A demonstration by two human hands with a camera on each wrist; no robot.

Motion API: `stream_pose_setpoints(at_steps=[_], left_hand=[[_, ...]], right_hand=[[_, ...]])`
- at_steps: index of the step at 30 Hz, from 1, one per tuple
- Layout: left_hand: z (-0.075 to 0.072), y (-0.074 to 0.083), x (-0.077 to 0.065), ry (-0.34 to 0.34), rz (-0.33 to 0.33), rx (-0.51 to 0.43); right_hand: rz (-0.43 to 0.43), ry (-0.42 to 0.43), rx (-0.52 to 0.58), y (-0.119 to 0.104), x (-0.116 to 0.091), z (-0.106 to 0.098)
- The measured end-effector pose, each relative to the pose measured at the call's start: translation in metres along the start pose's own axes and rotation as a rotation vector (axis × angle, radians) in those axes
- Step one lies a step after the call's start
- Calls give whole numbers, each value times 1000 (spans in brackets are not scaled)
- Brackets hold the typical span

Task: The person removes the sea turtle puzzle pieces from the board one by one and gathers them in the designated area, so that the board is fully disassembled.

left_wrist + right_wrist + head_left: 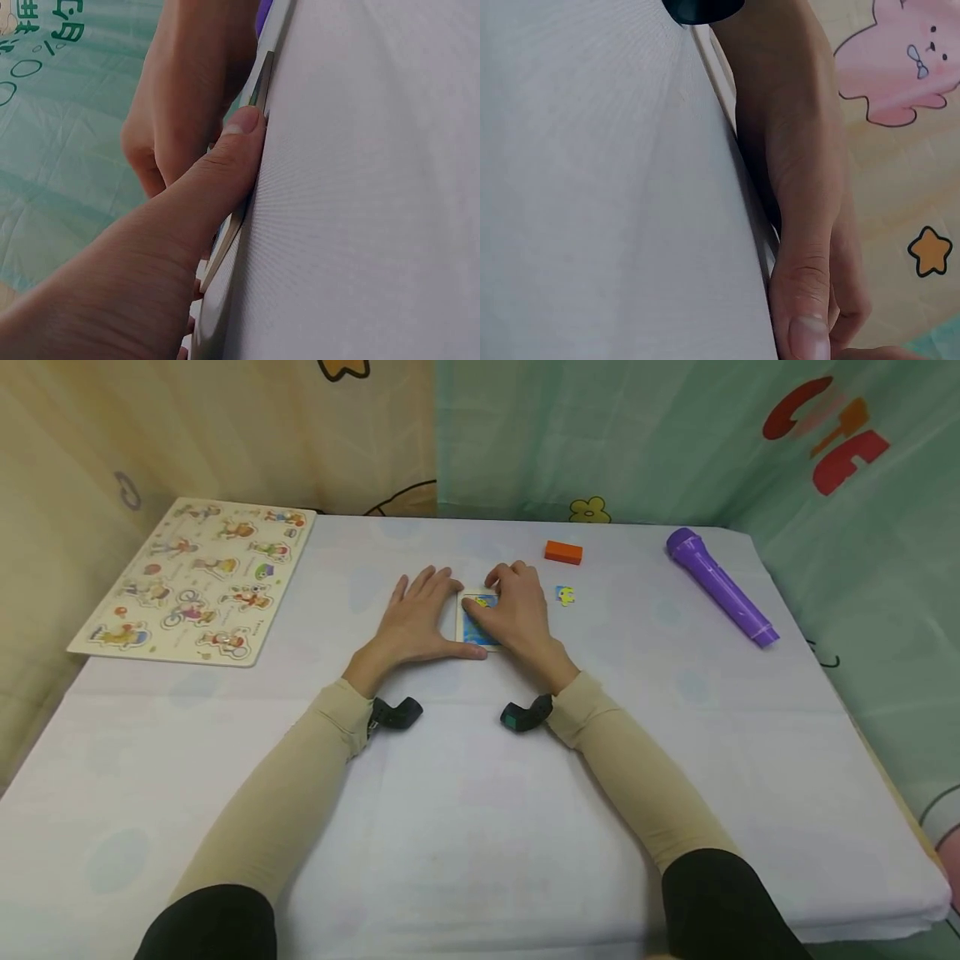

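A small flat jigsaw board [461, 625] with a blue picture and pale border lies between the hands in the head view. My left hand [416, 620] rests at its left side, fingers spread, the straight thumb along the near edge. In the left wrist view that thumb [232, 150] lies against the board's edge. My right hand [522, 614] covers the board's right half, fingers bent down and thumb on the blue picture. Whether it pinches a piece I cannot tell. Just right of this hand lies a loose yellow-and-blue jigsaw piece [565, 595].
An orange block [563, 552] lies beyond the loose piece. Farther right is a purple toy microphone [722, 585]. A large picture puzzle board [277, 581] occupies the table's back left. White cloth covers the table [465, 827], with printed curtains [585, 435] behind it.
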State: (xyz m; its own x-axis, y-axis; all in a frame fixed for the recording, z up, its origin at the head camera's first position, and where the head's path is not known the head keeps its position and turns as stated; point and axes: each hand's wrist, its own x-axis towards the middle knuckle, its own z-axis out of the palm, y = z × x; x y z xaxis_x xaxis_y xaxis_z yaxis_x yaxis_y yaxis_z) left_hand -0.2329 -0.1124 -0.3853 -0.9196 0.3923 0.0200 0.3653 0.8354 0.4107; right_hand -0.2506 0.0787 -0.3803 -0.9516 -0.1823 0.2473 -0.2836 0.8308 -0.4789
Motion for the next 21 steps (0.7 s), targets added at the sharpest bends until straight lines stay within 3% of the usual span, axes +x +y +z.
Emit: stream_pose_setpoints(at_steps=[12, 21], left_hand=[[1, 3, -1, 2, -3, 1], [-1, 3, -1, 1, -9, -1]], right_hand=[[-46, 46, 1, 5, -4, -2], [-143, -12, 73, 21, -13, -16]])
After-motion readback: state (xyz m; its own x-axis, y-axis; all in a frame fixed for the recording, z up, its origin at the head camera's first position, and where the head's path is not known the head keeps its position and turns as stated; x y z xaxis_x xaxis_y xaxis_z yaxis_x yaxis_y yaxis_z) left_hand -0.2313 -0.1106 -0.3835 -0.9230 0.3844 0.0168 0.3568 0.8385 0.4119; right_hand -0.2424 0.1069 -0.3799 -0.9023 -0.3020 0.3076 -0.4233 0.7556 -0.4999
